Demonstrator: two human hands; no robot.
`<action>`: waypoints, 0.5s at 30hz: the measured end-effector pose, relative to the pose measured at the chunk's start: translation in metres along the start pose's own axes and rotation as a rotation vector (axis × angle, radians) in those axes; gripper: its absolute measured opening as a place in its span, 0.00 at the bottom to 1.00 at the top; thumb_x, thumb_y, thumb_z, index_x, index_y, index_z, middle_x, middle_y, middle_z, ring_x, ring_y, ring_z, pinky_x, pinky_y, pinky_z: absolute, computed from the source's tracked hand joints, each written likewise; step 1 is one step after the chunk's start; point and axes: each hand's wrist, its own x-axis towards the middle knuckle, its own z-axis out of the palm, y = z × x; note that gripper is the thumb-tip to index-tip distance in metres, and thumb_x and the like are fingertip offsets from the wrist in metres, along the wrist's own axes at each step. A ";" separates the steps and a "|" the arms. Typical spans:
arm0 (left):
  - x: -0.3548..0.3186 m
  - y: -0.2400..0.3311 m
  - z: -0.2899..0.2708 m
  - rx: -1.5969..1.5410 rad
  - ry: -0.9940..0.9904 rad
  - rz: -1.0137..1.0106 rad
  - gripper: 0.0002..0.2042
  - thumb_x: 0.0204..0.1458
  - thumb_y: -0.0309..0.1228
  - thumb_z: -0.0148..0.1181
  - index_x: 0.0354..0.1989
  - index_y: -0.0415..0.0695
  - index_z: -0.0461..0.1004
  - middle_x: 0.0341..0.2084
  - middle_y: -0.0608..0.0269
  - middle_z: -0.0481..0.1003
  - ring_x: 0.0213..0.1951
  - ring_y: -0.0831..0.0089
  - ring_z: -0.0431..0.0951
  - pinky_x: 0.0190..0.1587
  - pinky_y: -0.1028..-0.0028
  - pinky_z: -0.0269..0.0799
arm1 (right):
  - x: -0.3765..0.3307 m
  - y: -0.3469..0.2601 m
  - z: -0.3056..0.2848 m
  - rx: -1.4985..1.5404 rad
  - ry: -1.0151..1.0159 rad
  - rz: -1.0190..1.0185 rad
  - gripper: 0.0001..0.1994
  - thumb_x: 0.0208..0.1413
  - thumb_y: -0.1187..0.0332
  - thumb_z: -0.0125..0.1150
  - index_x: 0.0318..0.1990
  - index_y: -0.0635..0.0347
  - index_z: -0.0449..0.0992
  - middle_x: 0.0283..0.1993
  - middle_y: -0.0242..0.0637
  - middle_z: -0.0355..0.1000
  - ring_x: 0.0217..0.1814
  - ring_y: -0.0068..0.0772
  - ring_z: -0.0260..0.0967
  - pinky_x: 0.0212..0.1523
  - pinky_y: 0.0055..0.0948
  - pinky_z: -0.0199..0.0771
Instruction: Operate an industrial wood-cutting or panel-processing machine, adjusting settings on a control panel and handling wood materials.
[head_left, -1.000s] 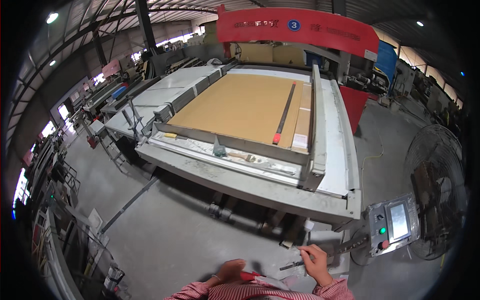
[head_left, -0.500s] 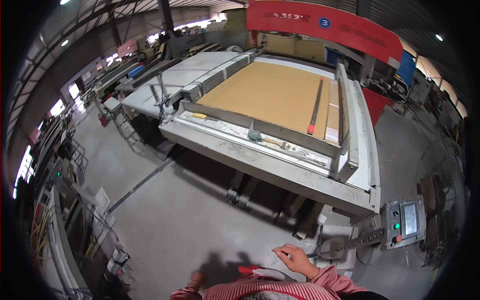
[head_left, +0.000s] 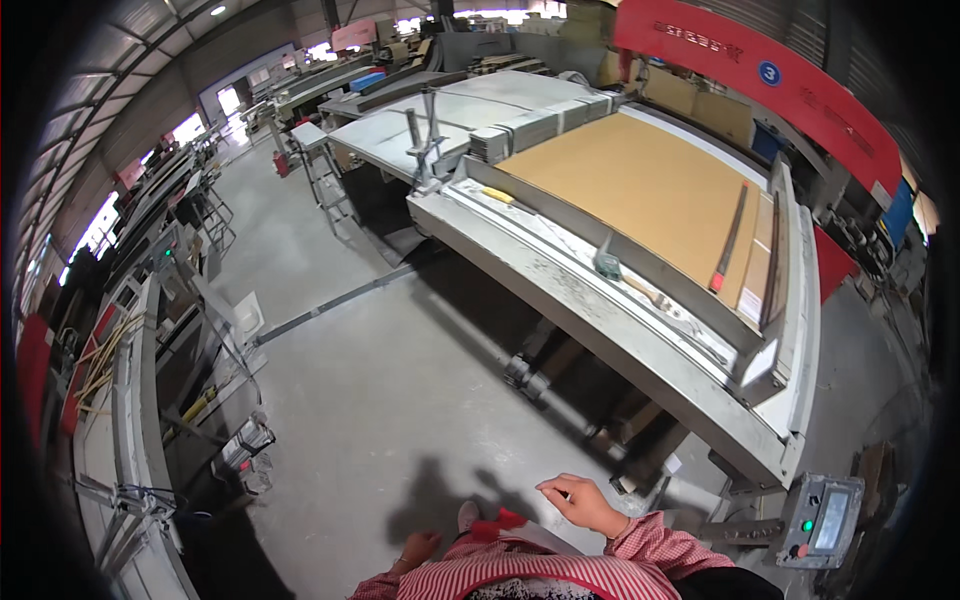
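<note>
The right hand (head_left: 583,503) is raised before the chest, fingers loosely curled and nothing grasped in them; the left hand (head_left: 417,546) is seen low at the striped sleeve, fingers relaxed and released, nothing held; a red object (head_left: 500,522) lies between the hands, touched by neither as far as can be told. Ahead, a large brown board (head_left: 640,180) is borne flat on the long metal bench (head_left: 600,310), with a dark strip (head_left: 728,240) laid across its far side; a control panel (head_left: 822,520) is mounted near the right hand.
</note>
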 end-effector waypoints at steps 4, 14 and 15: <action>0.015 -0.052 -0.037 0.100 -0.006 -0.125 0.20 0.51 0.48 0.51 0.41 0.46 0.79 0.36 0.48 0.78 0.42 0.50 0.77 0.45 0.60 0.72 | 0.039 -0.002 0.032 0.012 0.007 -0.010 0.07 0.57 0.68 0.58 0.39 0.58 0.79 0.29 0.39 0.74 0.30 0.35 0.71 0.31 0.28 0.69; 0.126 -0.110 -0.194 -0.165 0.197 -0.148 0.20 0.48 0.46 0.51 0.39 0.44 0.79 0.33 0.49 0.79 0.40 0.50 0.78 0.43 0.60 0.73 | 0.156 -0.016 0.123 -0.008 -0.040 -0.005 0.10 0.57 0.63 0.56 0.39 0.58 0.79 0.34 0.42 0.75 0.34 0.42 0.73 0.36 0.33 0.73; 0.134 -0.125 -0.203 -0.323 0.269 -0.143 0.20 0.48 0.45 0.51 0.39 0.43 0.79 0.32 0.50 0.79 0.39 0.50 0.78 0.42 0.61 0.73 | 0.160 -0.013 0.136 -0.008 -0.025 0.002 0.10 0.57 0.63 0.56 0.39 0.58 0.79 0.34 0.42 0.75 0.34 0.42 0.73 0.36 0.33 0.73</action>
